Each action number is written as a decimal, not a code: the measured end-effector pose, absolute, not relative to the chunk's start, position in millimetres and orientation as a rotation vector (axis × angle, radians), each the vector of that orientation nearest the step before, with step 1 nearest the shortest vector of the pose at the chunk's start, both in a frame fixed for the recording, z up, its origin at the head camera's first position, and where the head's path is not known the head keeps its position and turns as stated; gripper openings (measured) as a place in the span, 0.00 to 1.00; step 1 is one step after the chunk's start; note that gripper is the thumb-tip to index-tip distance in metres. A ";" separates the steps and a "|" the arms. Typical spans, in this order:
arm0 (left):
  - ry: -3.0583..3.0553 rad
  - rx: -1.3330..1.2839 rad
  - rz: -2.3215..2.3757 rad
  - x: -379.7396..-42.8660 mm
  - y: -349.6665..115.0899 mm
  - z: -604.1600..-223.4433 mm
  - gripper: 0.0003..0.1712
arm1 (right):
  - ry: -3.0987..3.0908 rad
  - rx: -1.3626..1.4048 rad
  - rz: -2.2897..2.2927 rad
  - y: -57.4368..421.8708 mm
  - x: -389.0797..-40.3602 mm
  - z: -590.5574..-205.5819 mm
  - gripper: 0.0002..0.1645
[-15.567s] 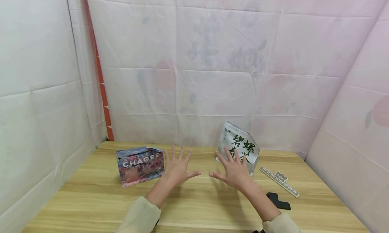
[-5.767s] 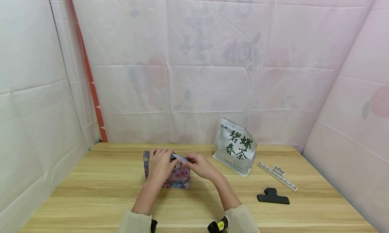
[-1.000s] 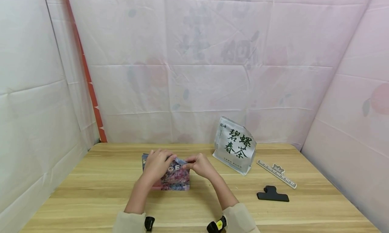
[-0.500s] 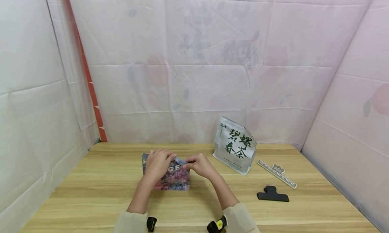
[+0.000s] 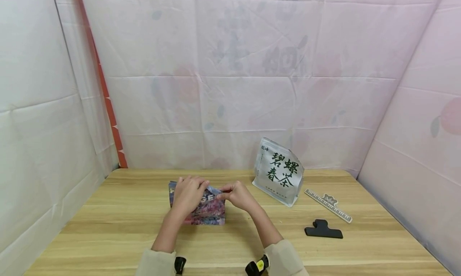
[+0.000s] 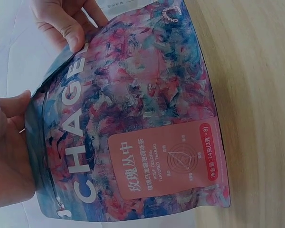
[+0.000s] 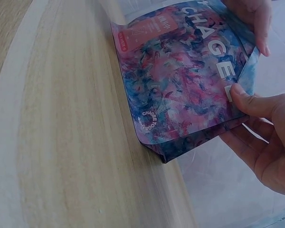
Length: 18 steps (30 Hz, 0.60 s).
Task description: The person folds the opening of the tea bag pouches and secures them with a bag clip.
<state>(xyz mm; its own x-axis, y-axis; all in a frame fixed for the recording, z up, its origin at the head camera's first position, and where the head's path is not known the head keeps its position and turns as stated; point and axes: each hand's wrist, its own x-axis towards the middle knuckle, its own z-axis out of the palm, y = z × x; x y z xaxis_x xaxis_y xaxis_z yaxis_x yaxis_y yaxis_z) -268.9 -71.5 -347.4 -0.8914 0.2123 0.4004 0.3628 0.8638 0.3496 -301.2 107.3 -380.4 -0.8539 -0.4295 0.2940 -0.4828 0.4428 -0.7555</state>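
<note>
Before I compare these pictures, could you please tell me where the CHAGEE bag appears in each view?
Head: the CHAGEE bag is low, just left of centre, partly behind the left hand.
Left wrist: the bag is large, mid-picture, from the top edge nearly to the bottom.
Right wrist: the bag is upper middle, reaching the top edge.
Shared landmark: the right hand, gripping the bag.

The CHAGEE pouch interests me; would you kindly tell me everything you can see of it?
The CHAGEE pouch looks like flexible film, with a painterly pink-and-blue print, white lettering and a pink rose oolong teabag label. It stands on the wooden table, its top sloping to a pale blue fold. The left hand holds its top edge; the right hand pinches the folded corner.
</note>
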 end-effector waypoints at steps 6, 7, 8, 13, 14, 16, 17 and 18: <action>-2.660 -0.413 -0.553 -269.1 -70.6 -350.7 0.15 | -2.633 0.815 1.385 107.3 -300.8 -379.3 0.06; -2.655 -0.414 -0.533 -269.1 -70.4 -351.1 0.14 | -2.634 0.816 1.386 107.2 -300.7 -379.0 0.06; -2.652 -0.414 -0.510 -268.9 -70.1 -351.5 0.14 | -2.634 0.817 1.387 107.2 -300.6 -378.8 0.06; -2.634 -0.397 -0.413 -268.5 -67.8 -353.4 0.17 | -2.628 0.825 1.392 107.0 -300.6 -378.9 0.05; -2.633 -0.385 -0.402 -268.5 -67.1 -353.7 0.17 | -2.627 0.825 1.393 107.0 -300.7 -379.0 0.05; -2.628 -0.363 -0.387 -268.7 -65.6 -354.1 0.17 | -2.628 0.825 1.396 107.1 -300.8 -379.4 0.05; -2.626 -0.353 -0.377 -268.8 -64.9 -354.3 0.18 | -2.628 0.822 1.400 107.2 -300.7 -379.4 0.05; -2.623 -0.346 -0.369 -269.0 -64.3 -354.5 0.17 | -2.628 0.819 1.401 107.4 -300.7 -379.5 0.05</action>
